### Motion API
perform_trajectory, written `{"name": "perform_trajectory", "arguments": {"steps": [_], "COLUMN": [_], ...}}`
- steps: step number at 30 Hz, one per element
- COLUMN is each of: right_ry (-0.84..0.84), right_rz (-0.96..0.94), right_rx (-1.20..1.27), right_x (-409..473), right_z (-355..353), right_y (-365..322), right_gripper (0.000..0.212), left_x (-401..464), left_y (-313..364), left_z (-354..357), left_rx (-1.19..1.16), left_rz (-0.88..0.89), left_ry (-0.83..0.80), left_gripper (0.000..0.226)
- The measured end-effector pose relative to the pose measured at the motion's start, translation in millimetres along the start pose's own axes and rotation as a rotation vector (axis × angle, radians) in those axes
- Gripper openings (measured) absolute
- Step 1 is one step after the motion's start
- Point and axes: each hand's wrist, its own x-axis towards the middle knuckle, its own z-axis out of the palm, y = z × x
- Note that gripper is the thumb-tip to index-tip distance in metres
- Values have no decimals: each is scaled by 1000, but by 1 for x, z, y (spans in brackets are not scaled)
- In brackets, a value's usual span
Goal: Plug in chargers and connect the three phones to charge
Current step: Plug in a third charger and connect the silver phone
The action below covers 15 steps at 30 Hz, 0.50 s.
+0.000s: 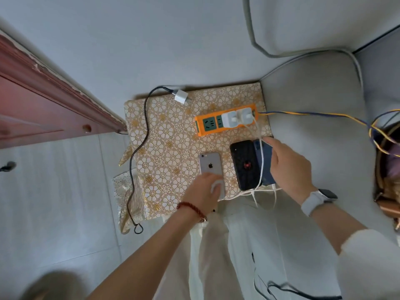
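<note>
A small table (pixel 164 131) with a gold flower cloth stands next to a grey sofa (pixel 313 100). On it lies an orange power strip (pixel 207 124). Two white chargers (pixel 238 118) are plugged into its right end, side by side, and their white cables (pixel 262 161) run down toward the phones.

Three phones lie face down near the front edge. The silver phone (pixel 210 163) is on the left. The black phone (pixel 245 164) is beside it, and the blue phone (pixel 266 156) touches the black one on the right.

The left hand (pixel 203 193) rests on the bottom end of the silver phone and hides that end. Its fingers are bent around something small and white, but I cannot tell what it is. The right hand (pixel 290 167) lies over the blue phone and covers much of it. Its fingers are curled, but it is blurry, so I cannot tell if it grips the phone or a cable.

A third white charger (pixel 180 96) lies loose at the back edge. Its black cable (pixel 140 148) hangs down the left side to the floor.

The white cables tangle at the front edge, so where each one ends is hard to see.
</note>
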Motion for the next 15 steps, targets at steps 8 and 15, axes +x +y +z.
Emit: {"name": "perform_trajectory", "arguments": {"steps": [8,15], "right_ry": [147,99], "right_rz": [-359,-594], "right_rx": [-103,-280], "right_x": [47,69], "right_z": [19,46], "right_y": [-24,-34], "right_gripper": [81,66], "left_x": [65,79], "left_y": [-56,-79], "left_z": [-71,-66], "left_rx": [258,331], "left_rz": [-485,-637], "left_ry": [533,574], "left_gripper": [64,38]}}
